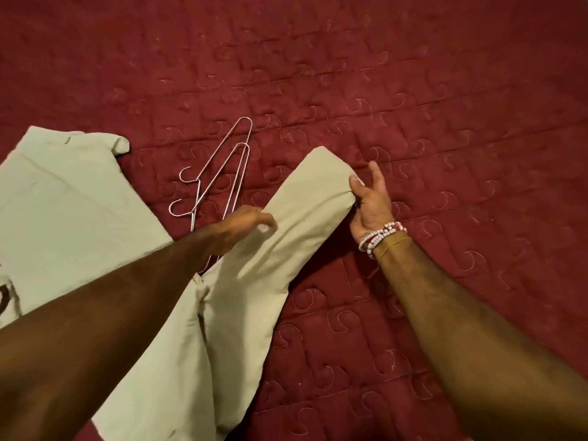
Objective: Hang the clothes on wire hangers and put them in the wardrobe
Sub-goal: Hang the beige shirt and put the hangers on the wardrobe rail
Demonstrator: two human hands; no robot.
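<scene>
A pale green garment point(248, 300) lies on the dark red quilted bedspread point(413, 90), one long part stretched up to the right. My right hand point(370, 202) grips the far end of that part, thumb on top. My left hand point(245, 229) pinches the left edge of the same part, lower down. Two wire hangers point(219, 173) lie on the bedspread just beyond my left hand, hooks pointing left; their lower ends are hidden under my left arm and the cloth. A second piece of pale green clothing point(63, 211) lies flat at the left.
Bead bracelets and a yellow band circle my right wrist point(381, 238). The bedspread fills the whole view beyond and to the right of the clothes. A dark printed mark shows on the cloth at the far left edge point(4, 297).
</scene>
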